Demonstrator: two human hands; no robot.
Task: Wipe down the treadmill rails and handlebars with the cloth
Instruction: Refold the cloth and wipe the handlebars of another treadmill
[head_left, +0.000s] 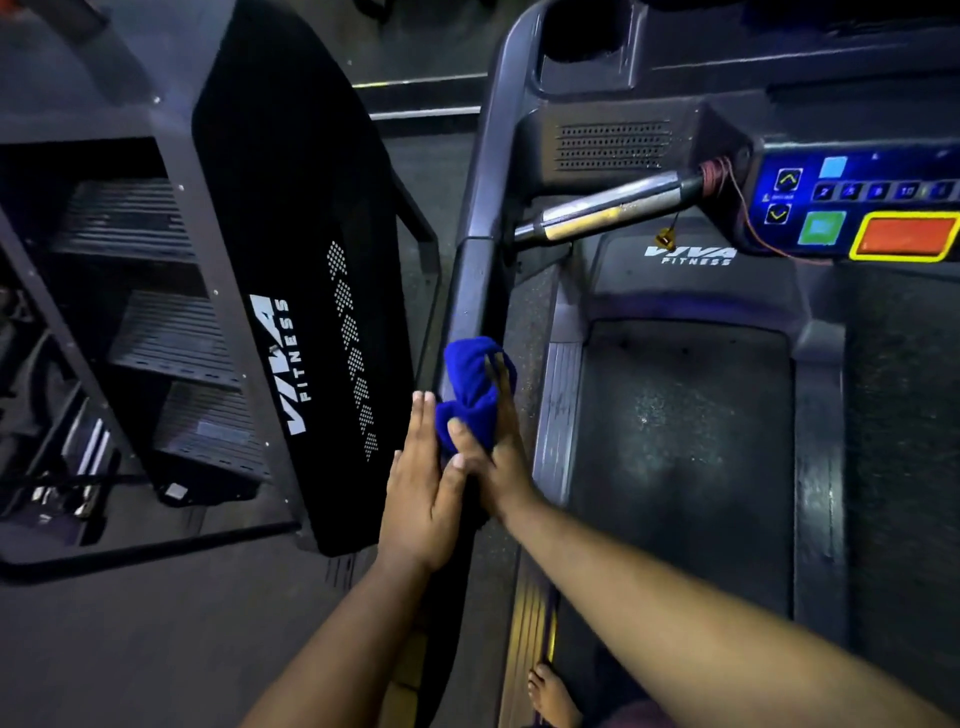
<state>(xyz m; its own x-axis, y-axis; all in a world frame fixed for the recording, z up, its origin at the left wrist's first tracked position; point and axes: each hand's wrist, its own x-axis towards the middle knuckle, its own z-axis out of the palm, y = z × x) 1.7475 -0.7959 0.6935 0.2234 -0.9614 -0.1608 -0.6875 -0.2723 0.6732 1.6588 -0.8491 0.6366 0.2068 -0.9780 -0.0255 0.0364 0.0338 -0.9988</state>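
A bright blue cloth (474, 382) is bunched over the treadmill's dark left side rail (470, 291). My right hand (496, 447) holds the cloth against the rail from the right, thumb over the fabric and fingers reaching up along it. My left hand (423, 493) lies flat with straight fingers against the rail's left side, just below the cloth, its fingertips touching the fabric. A silver handlebar (605, 210) juts out from the console toward the rail, further up.
The console panel (857, 202) with green and orange buttons sits at the upper right, above the running belt (680, 441). A black Viva Fitness stair machine (291, 291) stands close on the left. A bare foot (553, 696) is on the treadmill's side strip.
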